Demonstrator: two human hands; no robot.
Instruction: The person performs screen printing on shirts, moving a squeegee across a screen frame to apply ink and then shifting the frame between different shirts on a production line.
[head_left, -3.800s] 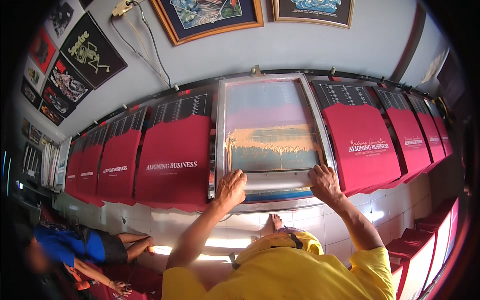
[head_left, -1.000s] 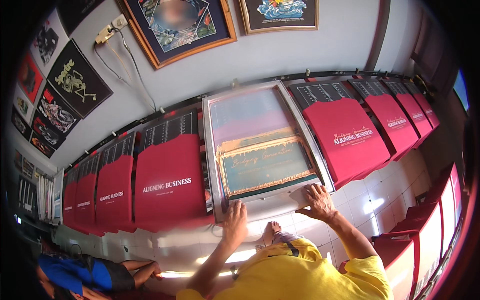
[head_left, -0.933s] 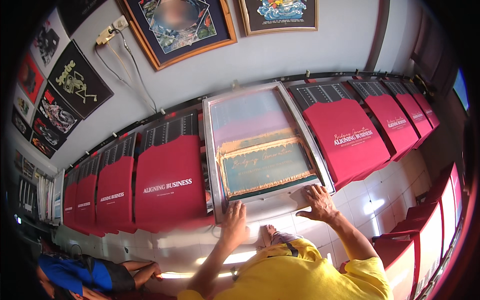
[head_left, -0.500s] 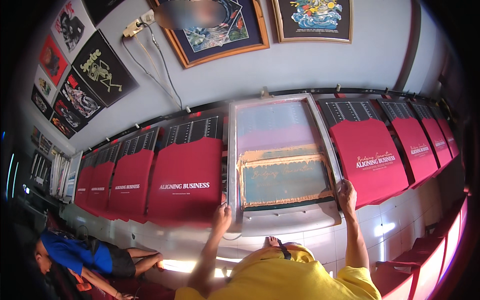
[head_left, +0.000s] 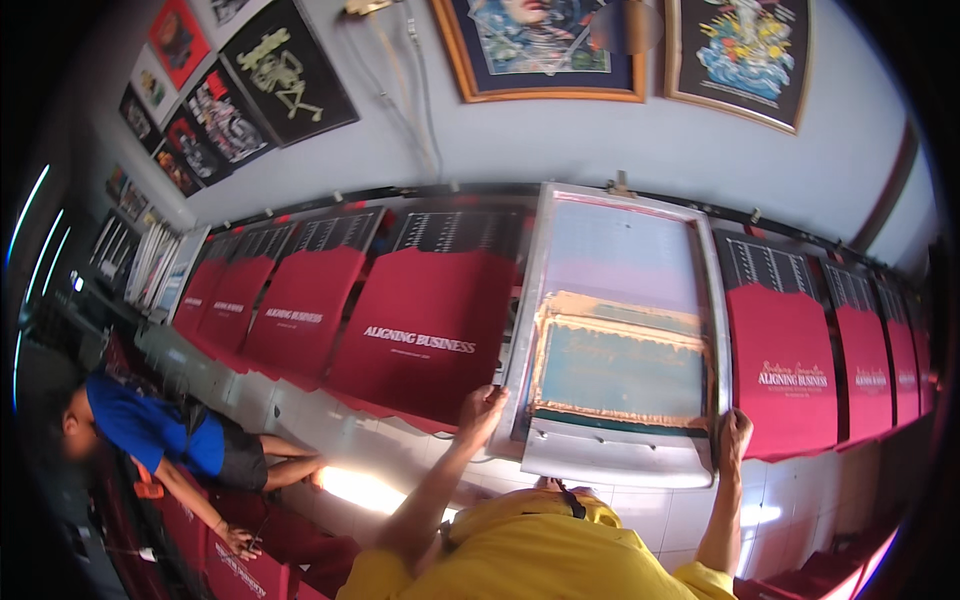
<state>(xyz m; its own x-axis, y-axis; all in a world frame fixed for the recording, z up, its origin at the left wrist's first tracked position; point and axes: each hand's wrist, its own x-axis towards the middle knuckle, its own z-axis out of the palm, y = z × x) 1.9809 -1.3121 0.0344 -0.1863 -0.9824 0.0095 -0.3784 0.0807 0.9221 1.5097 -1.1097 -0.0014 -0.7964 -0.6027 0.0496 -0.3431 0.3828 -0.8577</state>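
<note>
Red shirts (head_left: 420, 290): white lettering (head_left: 419, 340) | screen (head_left: 620, 380): faint script (head_left: 610, 345), perhaps

A pale grey wall (head_left: 540, 140) is hung with one dark artwork in a brown wooden frame (head_left: 545, 95), another in a slim gold frame (head_left: 795, 75), and rectangular unframed posters (head_left: 225, 120) at the left. The glossy white tiled floor (head_left: 640, 505) is struck by bright light patches (head_left: 365, 490).

Room to pass above the screen frame (head_left: 717, 320); shirt-covered boards (head_left: 425, 300) flank its 2 long sides
</note>
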